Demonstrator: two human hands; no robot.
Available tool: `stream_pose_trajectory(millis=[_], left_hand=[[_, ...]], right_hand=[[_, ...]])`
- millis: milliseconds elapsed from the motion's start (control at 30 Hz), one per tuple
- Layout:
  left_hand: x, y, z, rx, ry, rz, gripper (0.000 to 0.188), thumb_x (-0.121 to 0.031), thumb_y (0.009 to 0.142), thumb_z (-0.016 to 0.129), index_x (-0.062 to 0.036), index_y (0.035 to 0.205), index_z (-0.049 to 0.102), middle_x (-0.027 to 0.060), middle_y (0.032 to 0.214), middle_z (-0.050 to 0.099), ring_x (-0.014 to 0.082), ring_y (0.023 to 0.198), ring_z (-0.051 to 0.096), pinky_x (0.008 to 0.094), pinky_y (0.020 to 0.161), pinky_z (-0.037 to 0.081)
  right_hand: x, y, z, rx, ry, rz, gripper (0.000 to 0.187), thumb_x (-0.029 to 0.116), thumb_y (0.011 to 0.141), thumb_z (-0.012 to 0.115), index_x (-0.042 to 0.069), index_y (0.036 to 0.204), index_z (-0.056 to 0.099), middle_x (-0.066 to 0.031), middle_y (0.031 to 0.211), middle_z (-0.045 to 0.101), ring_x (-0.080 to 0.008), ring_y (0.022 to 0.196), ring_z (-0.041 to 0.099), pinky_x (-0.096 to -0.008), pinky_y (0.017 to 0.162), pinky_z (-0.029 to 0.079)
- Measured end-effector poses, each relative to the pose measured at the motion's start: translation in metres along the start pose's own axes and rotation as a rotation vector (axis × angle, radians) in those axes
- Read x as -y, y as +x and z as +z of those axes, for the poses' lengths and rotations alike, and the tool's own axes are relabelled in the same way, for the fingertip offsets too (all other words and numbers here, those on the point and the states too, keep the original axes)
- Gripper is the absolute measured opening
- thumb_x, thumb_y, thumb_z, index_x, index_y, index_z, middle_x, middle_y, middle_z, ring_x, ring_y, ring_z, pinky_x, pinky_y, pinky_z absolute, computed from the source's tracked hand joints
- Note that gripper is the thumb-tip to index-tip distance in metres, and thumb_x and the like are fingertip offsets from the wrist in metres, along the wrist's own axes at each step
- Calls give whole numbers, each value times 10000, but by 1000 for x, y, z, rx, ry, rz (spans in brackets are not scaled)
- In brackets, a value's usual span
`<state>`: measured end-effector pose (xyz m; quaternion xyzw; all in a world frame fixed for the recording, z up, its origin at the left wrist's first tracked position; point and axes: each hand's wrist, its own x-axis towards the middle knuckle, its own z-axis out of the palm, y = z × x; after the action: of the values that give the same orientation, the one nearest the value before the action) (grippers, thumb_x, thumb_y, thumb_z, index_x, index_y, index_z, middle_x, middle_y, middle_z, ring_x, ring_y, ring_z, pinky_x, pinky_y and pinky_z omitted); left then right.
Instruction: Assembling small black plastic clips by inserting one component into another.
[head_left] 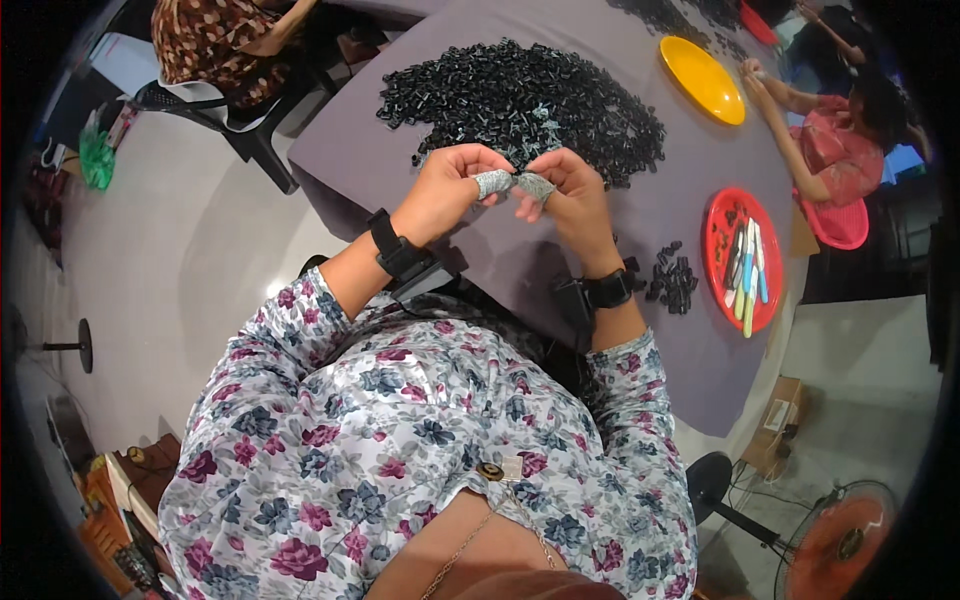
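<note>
Black and tiny, the plastic piece (517,181) is pinched between both hands at upper centre, too hidden to tell its axis. Left hand (452,185) and right hand (568,192) meet, fingertips taped. Behind lies a black pile (520,100) on the grey table (590,250); red tray (742,258) right.

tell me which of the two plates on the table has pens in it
The red plate near the right hand; the yellow plate farther off holds none.

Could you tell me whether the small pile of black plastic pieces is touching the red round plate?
Apart. The head view shows bare grey tablecloth between the small pile of black plastic pieces and the red round plate.
</note>
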<state>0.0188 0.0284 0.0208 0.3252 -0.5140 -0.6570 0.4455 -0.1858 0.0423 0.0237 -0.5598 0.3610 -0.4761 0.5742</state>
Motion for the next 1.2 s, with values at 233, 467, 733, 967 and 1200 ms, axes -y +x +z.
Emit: stream_pose_trajectory(millis=[233, 467, 733, 967, 1200], left_hand=[[0, -1, -2, 44, 195, 57, 135, -21, 908, 645, 0, 1035, 684, 13, 882, 696, 54, 742, 597, 205, 678, 496], [-11, 1, -2, 108, 131, 61, 190, 58, 863, 614, 19, 1046, 645, -5, 820, 660, 48, 684, 566, 194, 611, 445], [-33, 9, -22, 441, 262, -133, 424, 51, 894, 602, -11, 1303, 504, 3, 845, 677, 46, 706, 595, 178, 620, 452], [-3, 10, -22, 286, 64, -130, 417, -8, 909, 637, 5, 1312, 531, 41, 918, 707, 68, 726, 640, 192, 662, 518], [-13, 23, -29, 241, -51, -96, 359, -26, 914, 619, 13, 1267, 566, 24, 960, 692, 65, 780, 639, 197, 685, 520]], right_hand=[[-2, 0, 3, 39, 26, 6, 133, 31, 953, 585, -1, 1080, 563, -120, 896, 699, -161, 705, 690, -246, 604, 538], [-9, 1, -6, 82, -58, -59, 117, 4, 902, 632, -2, 1018, 627, -64, 882, 688, -112, 716, 671, -235, 638, 541], [-3, -8, 7, 220, 44, 47, 290, -31, 859, 640, -20, 1149, 640, -70, 920, 704, -88, 709, 653, -209, 630, 530], [-11, -5, 7, 131, 12, 62, 243, -65, 841, 618, -19, 1078, 649, -49, 864, 696, -60, 695, 642, -199, 583, 515], [5, 21, 18, 30, -421, -308, 342, 50, 706, 838, 6, 990, 653, 5, 782, 584, -76, 631, 501, -227, 576, 437]])
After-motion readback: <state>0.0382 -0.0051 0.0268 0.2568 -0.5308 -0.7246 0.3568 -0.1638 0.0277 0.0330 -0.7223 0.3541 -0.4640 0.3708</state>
